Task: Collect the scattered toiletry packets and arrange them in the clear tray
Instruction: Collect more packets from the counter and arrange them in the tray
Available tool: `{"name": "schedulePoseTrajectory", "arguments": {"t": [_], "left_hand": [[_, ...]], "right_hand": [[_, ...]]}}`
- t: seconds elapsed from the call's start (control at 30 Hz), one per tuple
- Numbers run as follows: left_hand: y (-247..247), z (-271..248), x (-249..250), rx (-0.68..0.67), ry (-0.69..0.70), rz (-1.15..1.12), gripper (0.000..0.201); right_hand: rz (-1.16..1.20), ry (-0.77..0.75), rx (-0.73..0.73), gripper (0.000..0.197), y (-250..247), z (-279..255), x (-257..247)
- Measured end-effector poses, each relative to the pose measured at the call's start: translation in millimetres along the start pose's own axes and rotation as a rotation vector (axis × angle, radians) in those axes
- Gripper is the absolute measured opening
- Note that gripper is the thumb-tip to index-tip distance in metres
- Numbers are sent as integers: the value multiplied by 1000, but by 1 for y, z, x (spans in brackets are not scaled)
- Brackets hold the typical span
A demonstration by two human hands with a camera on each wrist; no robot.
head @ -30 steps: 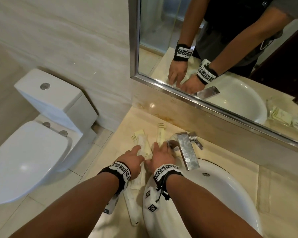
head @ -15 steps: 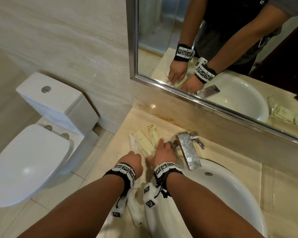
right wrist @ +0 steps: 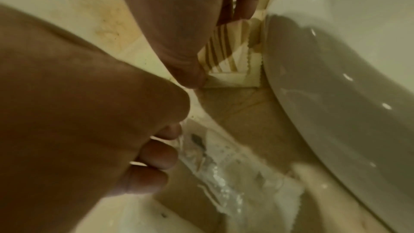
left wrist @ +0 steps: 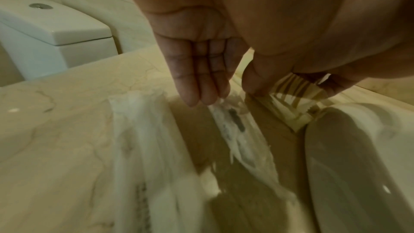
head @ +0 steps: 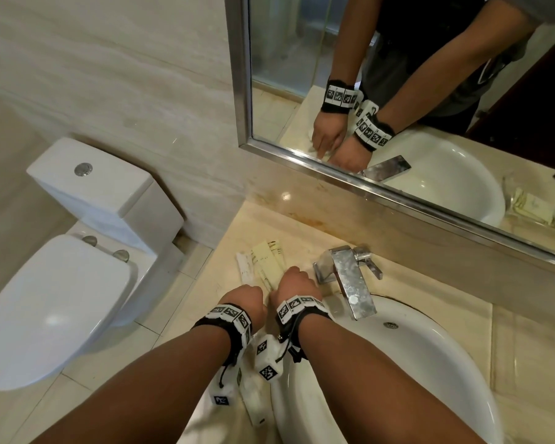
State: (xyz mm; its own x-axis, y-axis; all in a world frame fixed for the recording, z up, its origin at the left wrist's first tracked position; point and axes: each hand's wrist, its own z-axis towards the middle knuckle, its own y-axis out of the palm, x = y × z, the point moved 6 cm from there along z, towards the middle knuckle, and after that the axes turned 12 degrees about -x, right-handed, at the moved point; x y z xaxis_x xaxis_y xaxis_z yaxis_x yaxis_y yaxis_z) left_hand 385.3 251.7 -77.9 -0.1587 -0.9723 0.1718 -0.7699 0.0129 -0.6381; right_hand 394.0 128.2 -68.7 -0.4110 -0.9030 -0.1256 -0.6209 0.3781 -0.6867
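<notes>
Packets (head: 265, 262) lie bunched on the counter (head: 407, 293) between faucet (head: 350, 280) and sink (head: 430, 363), where the right hand (head: 293, 283) pinches the striped ones together. The left hand (left wrist: 201, 70), fingers straight, touches a clear wrapper (left wrist: 237, 130), apparently gathering. No tray is in view.

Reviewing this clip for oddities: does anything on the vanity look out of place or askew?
Yes. The toiletry packets lie loose and fanned at angles on the countertop beside the faucet, with another clear packet near the basin rim. No clear tray is directly visible.
</notes>
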Motion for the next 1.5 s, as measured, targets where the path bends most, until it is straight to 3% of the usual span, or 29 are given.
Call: {"name": "schedulePoseTrajectory", "arguments": {"t": [0.2,0.4,0.5,0.6,0.7,0.8,0.9,1.03,1.2,1.37,1.5], "left_hand": [[0,4,0,-9,4,-16,34],[1,1,-1,-60,3,-11,37],[0,-3,-2,-53,29,-62,48],[-12,-13,-2,20,51,-178,59],[-42,-34,0,223,52,-231,64],[-64,-50,6,340,87,-100,90],[-60,-58,24,235,207,141,108],[-42,-75,59,158,364,377,95],[-28,-104,99,200,415,459,48],[-8,-124,133,158,381,416,48],[15,-135,169,135,372,377,55]], "right_hand": [[-4,-26,17,46,2,-1,-3],[-55,-126,10,30,1,-5,-4],[21,-162,-1,25,-1,-17,3],[147,-216,16,23,-4,-33,9],[183,-260,-48,28,-5,-45,15],[145,-241,-136,28,-7,-58,30],[108,-271,-208,44,-9,-81,48],[84,-287,-179,51,-16,-112,75],[95,-292,-135,37,-14,-142,114],[-55,-245,121,58,-20,-168,158],[-72,-232,273,55,-15,-187,200]]}}
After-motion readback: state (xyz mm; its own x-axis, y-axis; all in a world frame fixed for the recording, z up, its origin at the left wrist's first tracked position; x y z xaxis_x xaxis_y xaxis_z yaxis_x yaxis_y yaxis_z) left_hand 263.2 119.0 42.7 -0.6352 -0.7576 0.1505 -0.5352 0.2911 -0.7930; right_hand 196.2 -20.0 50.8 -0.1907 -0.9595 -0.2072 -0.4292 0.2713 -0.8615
